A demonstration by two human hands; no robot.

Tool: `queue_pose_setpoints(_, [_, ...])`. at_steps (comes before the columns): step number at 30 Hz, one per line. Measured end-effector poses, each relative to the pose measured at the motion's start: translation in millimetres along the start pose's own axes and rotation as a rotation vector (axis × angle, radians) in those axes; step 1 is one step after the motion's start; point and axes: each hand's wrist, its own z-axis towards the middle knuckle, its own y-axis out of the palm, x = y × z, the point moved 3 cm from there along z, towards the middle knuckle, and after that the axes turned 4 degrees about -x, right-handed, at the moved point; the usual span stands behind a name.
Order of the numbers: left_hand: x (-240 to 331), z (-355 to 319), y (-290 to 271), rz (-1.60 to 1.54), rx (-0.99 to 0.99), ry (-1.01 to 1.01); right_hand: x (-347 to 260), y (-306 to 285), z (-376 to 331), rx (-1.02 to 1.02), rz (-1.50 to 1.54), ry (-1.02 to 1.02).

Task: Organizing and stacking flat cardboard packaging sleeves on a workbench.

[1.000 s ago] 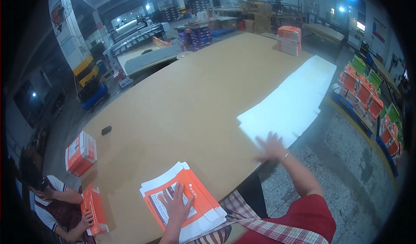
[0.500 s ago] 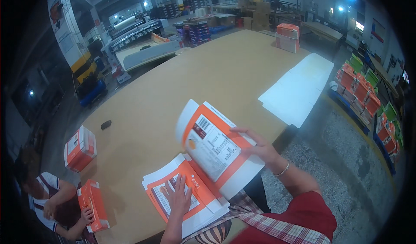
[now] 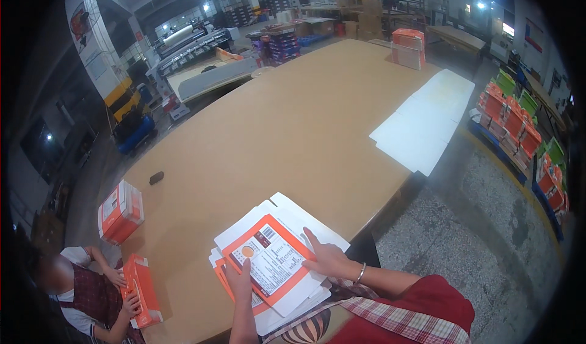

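A stack of flat orange-and-white carton blanks [image 3: 268,261] lies at the near edge of the big brown table [image 3: 281,124]. My left hand [image 3: 239,280] rests flat on the lower left of the top blank. Flat on that blank's right edge lies my right hand [image 3: 326,260], a bracelet on its wrist, fingers spread. Neither hand grips anything. Farther right along the table edge lies a row of white flat sheets [image 3: 424,121].
A seated person [image 3: 79,295] at the lower left holds a folded orange box [image 3: 141,289]. Another orange box [image 3: 121,211] stands on the table's left corner near a small dark object [image 3: 156,177]. More orange boxes [image 3: 408,48] stand at the far end, and pallets of stacked boxes [image 3: 516,127] line the right.
My right hand reached to the white sheets, carried a blank over while turning it, and laid it printed side up on the stack. Both hands now press on it.
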Motion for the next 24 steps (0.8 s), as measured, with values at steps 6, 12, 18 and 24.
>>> queue_pose_setpoints(6, [49.5, -22.9, 19.6, 1.406, 0.520, 0.113, -14.6, 4.4, 4.3, -0.039, -0.249, -0.046])
queue_pose_setpoints(12, [38.4, -7.4, -13.9, 1.020, -0.063, -0.199, -39.2, 59.5, 7.6, -0.132, -0.297, -0.145])
queue_pose_setpoints(18, [41.8, -13.4, 36.4, 1.071, -0.203, -0.124, -23.8, 3.9, 24.6, -0.031, -0.478, -0.095])
queue_pose_setpoints(24, [1.0, -21.1, 49.2, 1.102, -0.103, 0.166, 40.5, -25.8, 69.5, -0.002, -0.280, -0.137])
